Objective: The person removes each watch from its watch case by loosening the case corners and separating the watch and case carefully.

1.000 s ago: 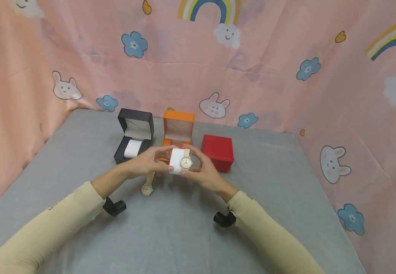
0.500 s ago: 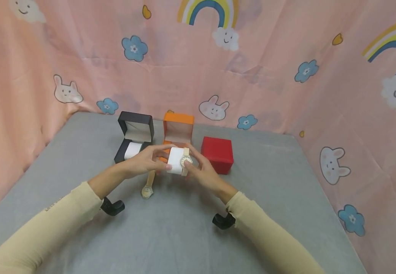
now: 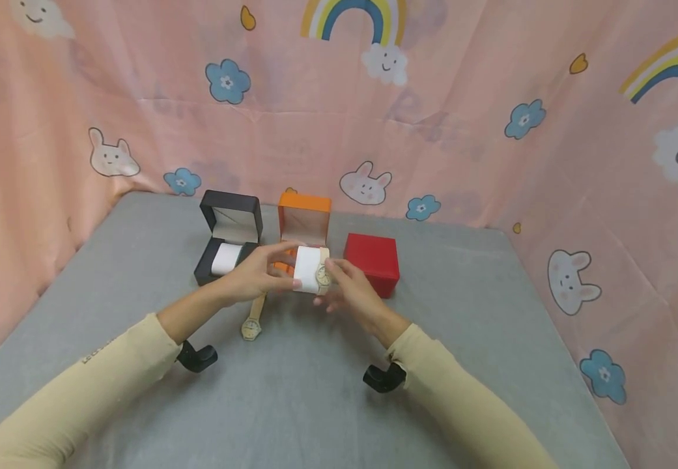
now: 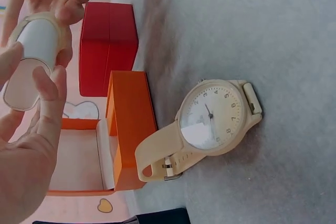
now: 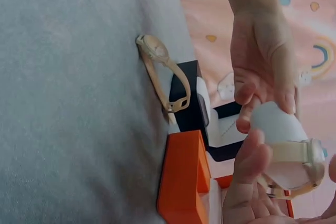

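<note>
In front of me my left hand (image 3: 247, 277) holds a white watch cushion (image 3: 306, 268) between thumb and fingers at its left end. A cream wristwatch (image 3: 323, 275) is wrapped around the cushion's right end, dial towards me. My right hand (image 3: 362, 296) pinches the watch at its right edge, its other fingers curled below. In the right wrist view the watch's strap and buckle (image 5: 274, 191) pass around the cushion. A second cream watch (image 4: 212, 116) lies on the grey cloth below my left hand, strap buckled in a loop.
Behind the hands stands an orange watch box (image 3: 305, 207) with its lid up, partly hidden. To its left, an opened black box (image 3: 231, 205) contains a white cushion (image 3: 226, 259). A closed red box (image 3: 372, 260) stands at the right. A patterned pink curtain (image 3: 462, 130) hangs behind the table.
My right thumb has gone from below the cushion, across the dial, to the watch's right edge. The cushion and watch have shifted slightly up and to the right. The boxes have stayed put.
</note>
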Motion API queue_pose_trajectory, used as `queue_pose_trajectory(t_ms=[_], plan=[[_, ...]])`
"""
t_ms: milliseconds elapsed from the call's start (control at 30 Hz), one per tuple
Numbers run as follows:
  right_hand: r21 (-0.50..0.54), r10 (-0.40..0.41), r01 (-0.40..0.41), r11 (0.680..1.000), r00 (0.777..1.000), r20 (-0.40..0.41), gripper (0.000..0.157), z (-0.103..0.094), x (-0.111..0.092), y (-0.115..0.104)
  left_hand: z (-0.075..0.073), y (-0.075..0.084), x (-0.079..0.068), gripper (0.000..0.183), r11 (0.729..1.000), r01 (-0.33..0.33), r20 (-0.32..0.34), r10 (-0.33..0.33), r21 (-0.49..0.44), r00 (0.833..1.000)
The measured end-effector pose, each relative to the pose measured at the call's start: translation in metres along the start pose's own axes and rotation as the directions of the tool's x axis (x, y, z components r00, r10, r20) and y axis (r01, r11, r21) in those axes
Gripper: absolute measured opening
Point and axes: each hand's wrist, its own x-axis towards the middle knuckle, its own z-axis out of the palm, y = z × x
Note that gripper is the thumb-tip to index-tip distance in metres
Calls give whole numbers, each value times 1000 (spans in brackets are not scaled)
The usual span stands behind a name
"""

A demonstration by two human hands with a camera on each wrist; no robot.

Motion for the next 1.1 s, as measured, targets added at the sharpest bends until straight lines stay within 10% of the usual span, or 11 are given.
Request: queue_pose_trajectory(t_ms=[700,1100], plan=[[211,84,-123,970,979,186,39,-10,6,-3,-9,-3,-1,81,997,34,77,-29,-67,997],[221,4,-56,974,973,231,43,-16,1,3,-13,-6,-2,80,994,5,78,4,-110,997]])
